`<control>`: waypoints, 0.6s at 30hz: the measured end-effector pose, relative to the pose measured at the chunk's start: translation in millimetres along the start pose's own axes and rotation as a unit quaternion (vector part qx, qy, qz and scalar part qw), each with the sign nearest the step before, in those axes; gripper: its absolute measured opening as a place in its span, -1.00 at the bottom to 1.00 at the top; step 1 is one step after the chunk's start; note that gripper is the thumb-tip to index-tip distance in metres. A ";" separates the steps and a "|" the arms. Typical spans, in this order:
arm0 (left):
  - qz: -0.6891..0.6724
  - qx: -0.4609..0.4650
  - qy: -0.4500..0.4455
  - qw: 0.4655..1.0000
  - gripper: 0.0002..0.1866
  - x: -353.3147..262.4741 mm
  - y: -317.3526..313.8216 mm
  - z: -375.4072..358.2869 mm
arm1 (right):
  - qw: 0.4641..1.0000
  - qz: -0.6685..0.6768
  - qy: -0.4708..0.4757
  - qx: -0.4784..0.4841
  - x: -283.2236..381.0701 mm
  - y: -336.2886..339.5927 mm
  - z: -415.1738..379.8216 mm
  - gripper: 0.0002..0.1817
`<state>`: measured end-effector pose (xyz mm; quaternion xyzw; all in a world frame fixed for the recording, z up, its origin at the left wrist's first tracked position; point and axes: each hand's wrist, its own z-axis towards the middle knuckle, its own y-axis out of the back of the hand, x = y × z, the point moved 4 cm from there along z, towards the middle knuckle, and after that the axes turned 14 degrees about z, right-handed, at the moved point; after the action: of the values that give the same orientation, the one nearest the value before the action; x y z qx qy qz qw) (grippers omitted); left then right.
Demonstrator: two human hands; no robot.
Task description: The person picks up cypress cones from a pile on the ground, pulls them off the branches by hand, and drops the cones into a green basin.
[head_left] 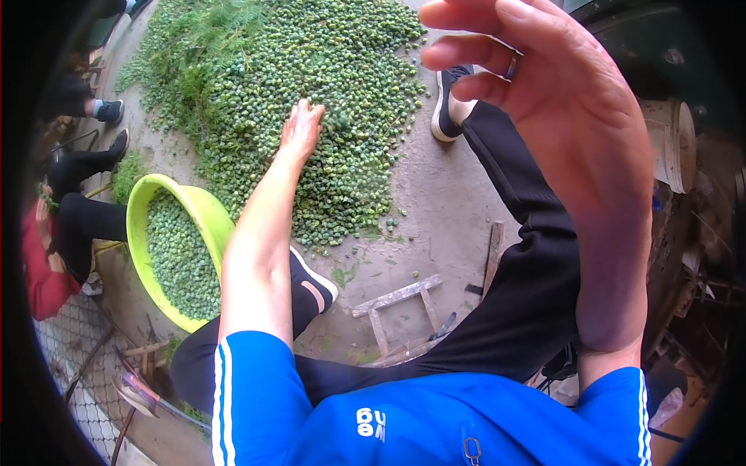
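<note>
A wide heap of small round green fruits (353,167), which look like cones, lies spread over the concrete floor. My left hand (301,130) reaches out low over the middle of it. Its fingers look partly spread, though their undersides are hidden; a blurred green patch shows just right of them. Close to the camera at upper right, my right hand (563,101) is raised with its palm showing. A ring is on one of its loosely bent fingers, and nothing is in it. Left of my left forearm, a tilted lime-green basin (203,213) holds many of the same fruits.
Feathery green sprigs (221,39) cover the heap's upper left. A small wooden frame (398,295) lies on the floor between my legs. Other people's legs and shoes (109,111) are at the left, beside wire mesh (81,365). A pale bucket (678,147) lies at the right.
</note>
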<state>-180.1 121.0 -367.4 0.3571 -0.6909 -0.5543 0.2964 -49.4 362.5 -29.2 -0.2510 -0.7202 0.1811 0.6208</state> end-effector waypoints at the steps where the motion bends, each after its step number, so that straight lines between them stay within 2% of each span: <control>1: -0.039 -0.061 -0.001 0.997 -0.54 6.7 -5.1 -6.6 | 1.000 -0.001 -0.007 -0.001 0.4 -2.9 -2.4 -0.64; 2: -0.036 -0.062 0.000 0.997 -0.54 13.4 -13.5 -10.2 | 1.000 -0.001 -0.013 -0.003 1.2 -5.7 -5.1 -0.64; 4: -0.227 -0.033 0.153 0.961 -0.70 36.7 -26.7 -17.6 | 1.000 -0.001 -0.022 -0.007 4.4 -11.3 -12.5 -0.64; 5: -0.462 0.001 0.247 0.852 -0.78 47.3 -39.2 -24.8 | 1.000 0.001 -0.017 -0.003 0.1 -9.2 -10.8 -0.64; 6: -0.662 0.032 0.321 0.677 -0.84 54.9 -47.8 -31.7 | 0.999 0.023 0.015 0.026 -8.7 -3.3 -2.9 -0.68; 8: -0.768 0.069 0.345 0.536 -0.84 69.5 -29.7 -41.2 | 0.995 0.046 0.053 0.064 -19.2 -2.4 3.9 -0.73; 9: -0.779 0.078 0.354 0.512 -0.85 69.3 -2.6 -47.2 | 0.996 0.048 0.033 0.063 -23.6 -5.3 4.6 -0.72; 13: -0.767 0.107 0.196 0.602 -0.82 57.2 131.9 -62.3 | 0.996 0.079 -0.037 0.003 -52.8 -16.7 16.4 -0.68; 15: -0.715 0.105 0.133 0.678 -0.80 30.6 210.9 -79.5 | 0.991 0.103 -0.073 -0.040 -69.6 -24.4 21.1 -0.66; 18: -0.635 0.104 0.038 0.764 -0.79 -8.2 297.1 -106.9 | 0.976 0.159 -0.121 -0.084 -93.8 -45.0 20.3 -0.55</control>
<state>-138.4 107.2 -54.6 0.7637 -0.3476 -0.5266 -0.1367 -66.0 272.1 -82.1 -0.3895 -0.7538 0.2457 0.4687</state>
